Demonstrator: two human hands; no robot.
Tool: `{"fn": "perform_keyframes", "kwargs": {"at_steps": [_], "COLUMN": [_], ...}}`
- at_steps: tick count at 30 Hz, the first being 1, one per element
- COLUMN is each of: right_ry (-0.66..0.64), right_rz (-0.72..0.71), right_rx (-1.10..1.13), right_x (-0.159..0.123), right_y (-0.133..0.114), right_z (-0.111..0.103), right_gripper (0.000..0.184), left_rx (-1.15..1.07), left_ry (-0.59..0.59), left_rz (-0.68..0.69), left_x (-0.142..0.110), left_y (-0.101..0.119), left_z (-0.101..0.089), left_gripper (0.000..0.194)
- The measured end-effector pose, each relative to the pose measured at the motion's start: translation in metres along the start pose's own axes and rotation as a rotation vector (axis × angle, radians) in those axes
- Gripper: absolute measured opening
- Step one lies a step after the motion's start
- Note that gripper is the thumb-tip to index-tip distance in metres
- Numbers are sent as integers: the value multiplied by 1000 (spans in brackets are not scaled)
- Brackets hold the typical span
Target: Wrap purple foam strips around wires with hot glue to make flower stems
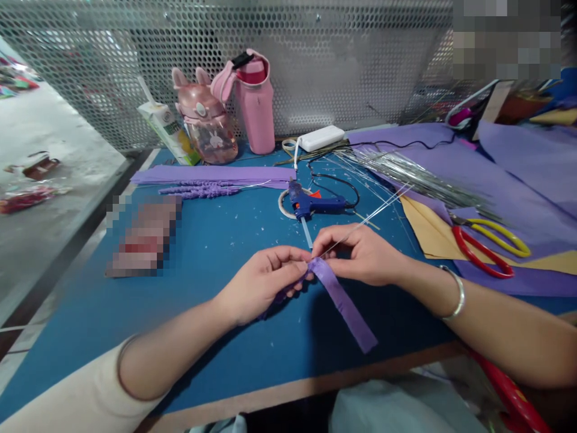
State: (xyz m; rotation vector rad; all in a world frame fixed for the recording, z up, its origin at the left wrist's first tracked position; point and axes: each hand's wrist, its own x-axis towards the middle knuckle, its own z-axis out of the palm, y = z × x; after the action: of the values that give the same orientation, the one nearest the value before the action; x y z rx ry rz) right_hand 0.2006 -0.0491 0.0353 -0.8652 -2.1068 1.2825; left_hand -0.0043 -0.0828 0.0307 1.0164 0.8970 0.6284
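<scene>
Both hands meet over the blue table top (pixel 216 252). My left hand (pixel 264 282) is closed, pinching the upper end of a purple paper strip (pixel 345 304) that hangs down toward the table's front edge. My right hand (pixel 360 255) is also closed, pinching a thin silver wire (pixel 374 213) right where it meets the strip's end. The wire runs up and to the right from my fingers. A silver bangle (pixel 455 294) sits on my right wrist.
A blue glue gun (pixel 311 206) lies just beyond my hands on a tape ring. A bundle of silver wires (pixel 406 171), purple paper sheets (pixel 509 162), red-and-yellow scissors (pixel 487 243), finished purple stems (pixel 202 190), pink bottles (pixel 256 102) and a white power bank (pixel 322 138) surround it.
</scene>
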Motion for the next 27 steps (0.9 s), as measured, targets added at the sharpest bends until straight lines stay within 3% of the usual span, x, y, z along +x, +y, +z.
{"fn": "perform_keyframes", "kwargs": {"at_steps": [5, 11, 21, 27], "right_ry": [13, 70, 100, 112], "right_rz": [11, 6, -66, -84], "right_rx": [0, -28, 22, 38], "right_x": [1, 2, 1, 1], "right_y": [-1, -2, 0, -1], "right_z": [-1, 2, 9, 10], "right_gripper": [8, 5, 7, 6], "left_rx": [-24, 80, 646, 811], "left_ry": [15, 114, 333, 415], "left_rz": [153, 240, 465, 605], "left_x": [4, 2, -9, -11], "left_y": [-3, -2, -5, -7], "left_z": [0, 2, 7, 7], "left_gripper": [20, 22, 14, 14]}}
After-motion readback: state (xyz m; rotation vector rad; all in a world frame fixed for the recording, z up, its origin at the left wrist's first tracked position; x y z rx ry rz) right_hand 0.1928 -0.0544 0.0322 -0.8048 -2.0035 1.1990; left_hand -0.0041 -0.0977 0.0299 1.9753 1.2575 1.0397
